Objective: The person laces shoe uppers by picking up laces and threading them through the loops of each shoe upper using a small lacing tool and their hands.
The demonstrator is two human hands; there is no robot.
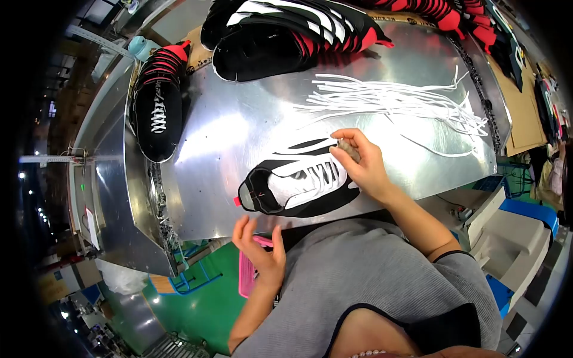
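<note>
A black and white shoe upper (304,182) lies on the metal table, its dark opening and small red tab toward the left. White lace runs across its front part. At its right end, my right hand (361,164) pinches a small greyish-brown object (348,150) between thumb and fingers; what it is I cannot make out. My left hand (261,250) is near the table's front edge, just below the shoe's heel, with its fingers apart and nothing in it. A bundle of loose white laces (394,101) lies beyond my right hand.
On the metal table (209,197), a black and red laced upper (158,107) lies at the left. More black, white and red uppers (262,53) lie at the back. A pink basket (246,274) is below the front edge. Brown cardboard (519,113) is at the right.
</note>
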